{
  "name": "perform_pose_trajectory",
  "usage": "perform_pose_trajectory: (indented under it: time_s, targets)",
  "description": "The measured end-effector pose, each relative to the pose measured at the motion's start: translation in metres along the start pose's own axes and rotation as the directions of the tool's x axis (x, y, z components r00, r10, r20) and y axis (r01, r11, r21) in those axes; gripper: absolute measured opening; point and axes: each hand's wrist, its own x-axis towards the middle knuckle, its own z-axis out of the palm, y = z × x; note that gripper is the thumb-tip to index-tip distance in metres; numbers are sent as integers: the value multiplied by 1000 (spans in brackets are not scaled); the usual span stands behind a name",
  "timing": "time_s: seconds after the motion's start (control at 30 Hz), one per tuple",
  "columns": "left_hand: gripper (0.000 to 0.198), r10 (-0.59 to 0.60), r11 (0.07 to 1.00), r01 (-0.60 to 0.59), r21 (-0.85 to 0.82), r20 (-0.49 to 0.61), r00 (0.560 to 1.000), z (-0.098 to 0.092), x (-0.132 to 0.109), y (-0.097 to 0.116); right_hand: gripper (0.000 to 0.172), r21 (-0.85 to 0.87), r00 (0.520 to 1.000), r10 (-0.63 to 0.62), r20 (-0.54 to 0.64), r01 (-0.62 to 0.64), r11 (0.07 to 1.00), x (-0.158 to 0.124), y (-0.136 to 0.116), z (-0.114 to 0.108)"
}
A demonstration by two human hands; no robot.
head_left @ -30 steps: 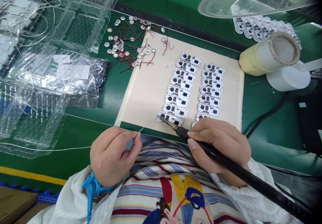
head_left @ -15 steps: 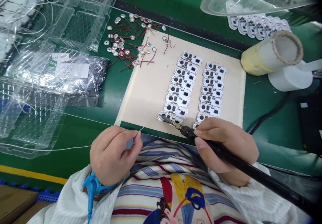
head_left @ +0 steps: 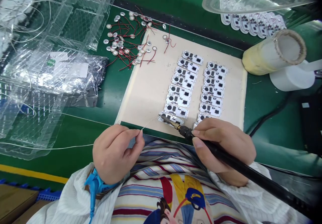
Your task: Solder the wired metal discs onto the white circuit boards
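Left hand pinching the limp, easily kinked solder wire at the fingertips, right hand clenching the soldering iron by its stiff black handle, tip over a fragile circuit board

Circuit boards lie in two rows on a mat (wired discs behind).
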Motion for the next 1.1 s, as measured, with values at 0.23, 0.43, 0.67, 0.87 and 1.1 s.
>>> perform_pose_trajectory:
  time_s: [0.23,0.43,0.67,0.87,1.1]
  targets:
    - [9,5,1000,-6,13,18,1000,2,0,0,14,-148,990,-132,57,139,979,0,-3,0]
    - [12,7,1000,-7,3,-20,1000,1,0,1,17,-72,995,-82,59,86,994,0,-5,-13]
    - [14,239,954,-201,-221,160,958,-31,11,12,25,-244,965,-93,244,154,957,-6,-30,-33]
    - [6,428,872,-342,-351,206,880,-31,16,25,18,-377,931,-152,331,278,884,-15,-38,-15]
    - [9,436,876,-343,-340,248,865,-16,12,37,16,-369,934,-163,317,280,886,-36,-20,-51]
